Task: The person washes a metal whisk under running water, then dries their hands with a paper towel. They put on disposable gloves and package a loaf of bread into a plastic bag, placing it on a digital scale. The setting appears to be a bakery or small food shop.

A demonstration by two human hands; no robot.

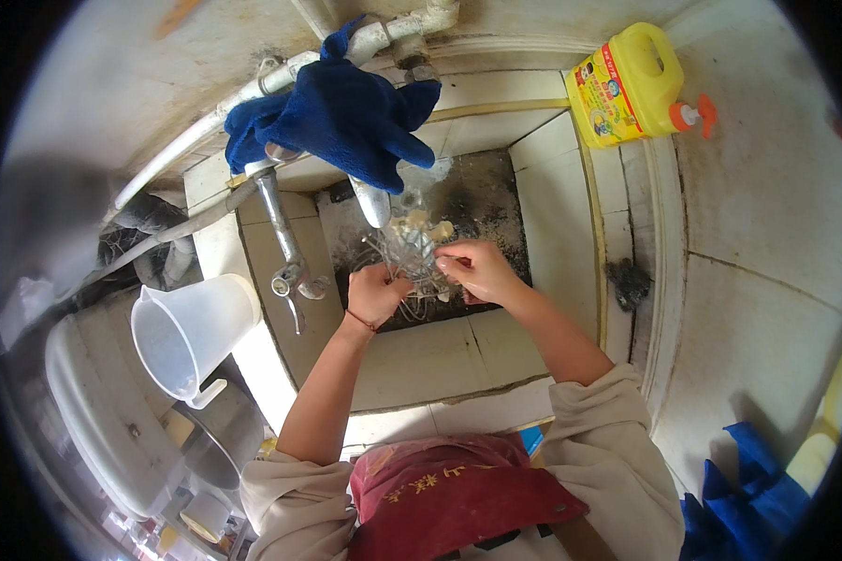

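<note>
My left hand [375, 293] closes on the near left side of a tangle of thin metal wires [401, 247], possibly a wire whisk. On its other side my right hand [480, 272] grips the wires between thumb and bent fingers, and the skin looks wet. Both hands are low inside a tiled sink [442, 357], over its dark stained bottom. A white spout [370, 203] points down just beyond the wires. Pale patches [435, 228] show around the far side of the tangle. Something dark red peeks out under my right hand, too covered to identify.
A metal tap [281, 231] juts over the sink's left side. Blue cloths [344, 112] drape over the white pipe [182, 161]. A plastic measuring jug [189, 336] lies tilted at left. A yellow pump jug [624, 91] and a dark scouring pad [628, 284] are on the right ledge.
</note>
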